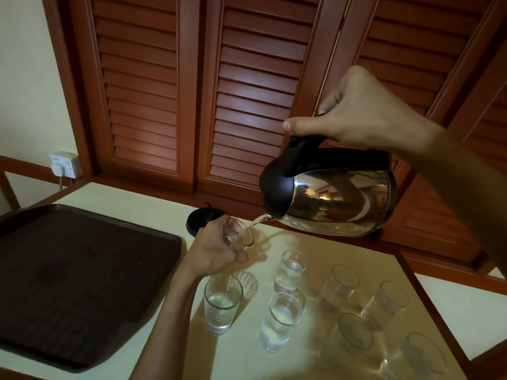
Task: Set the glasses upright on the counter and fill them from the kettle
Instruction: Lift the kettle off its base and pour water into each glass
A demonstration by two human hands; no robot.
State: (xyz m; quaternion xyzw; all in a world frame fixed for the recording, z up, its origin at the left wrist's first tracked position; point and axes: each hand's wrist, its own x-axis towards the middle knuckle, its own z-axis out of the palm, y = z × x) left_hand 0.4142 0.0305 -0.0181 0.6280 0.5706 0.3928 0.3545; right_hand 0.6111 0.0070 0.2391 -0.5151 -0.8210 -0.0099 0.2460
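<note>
- While the right hand (367, 116) is gripping the black handle of the steel kettle (337, 198), its fingers curled round the handle and the thumb lying along the top, the kettle is tilting spout-down above the worktop (315, 242).
- A thin stream of water (256, 222) is running from the spout into the held glass (242, 237).
- The left hand (216, 248) is holding that glass with fingers wrapped round its side, and the glass is leaning toward the spout; whether its base is touching the worktop cannot be told.
- Three filled glasses are standing upright on the worktop in front of the left hand: the near-left glass (220, 303), the middle glass (278, 320) and the far glass (289, 270).
- Four further glasses (354, 338) are standing to the right of these; they are blurred, and their contents cannot be told.
- The black kettle base (200, 219) is sitting on the worktop just behind the left hand.
- A dark brown tray (76, 270) is lying on the left part of the worktop.
- A white wall socket (65, 164) is showing at the left, beside the louvred wooden doors (192, 91).
</note>
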